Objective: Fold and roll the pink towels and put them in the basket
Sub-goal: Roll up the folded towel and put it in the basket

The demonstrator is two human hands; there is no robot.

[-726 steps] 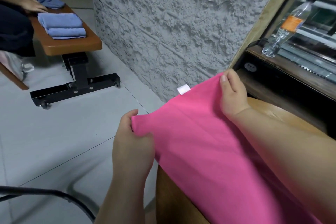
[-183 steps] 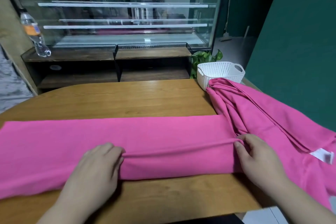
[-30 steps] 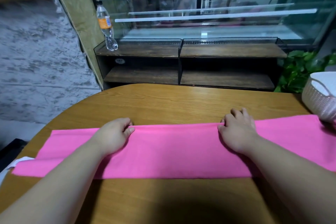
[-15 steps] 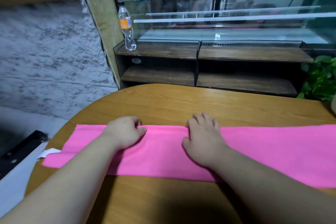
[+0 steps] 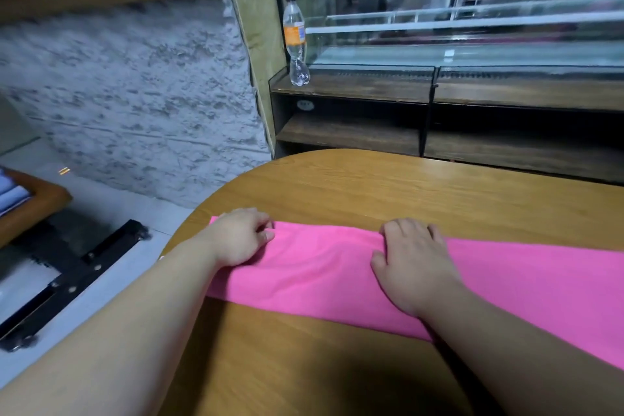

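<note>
Pink towel lies flat on the wooden tabletop, folded into one long narrow strip. It runs from near the table's left rim across and out of frame on the right, angled slightly toward the near edge on that side.

Left hand sits on the strip's left end at its far edge. Its fingers are curled in tight, thumb tip against them, pinching the cloth at that far edge. The forearm crosses the near-left corner of the strip.

Right hand is palm down on the strip, nearer its middle. Its fingers are close together, nearly straight, pressing the cloth, tips bending over the far folded edge. Whether they hook under it: can't tell.

The hands are apart, with bare pink cloth between them.

Background: a plastic bottle with an orange label stands upright on the left end of a dark wooden shelf under a glass display case. Rough grey wall to the left. Far left, a corner of a brown bench with its black base on the floor, blurred.
</note>
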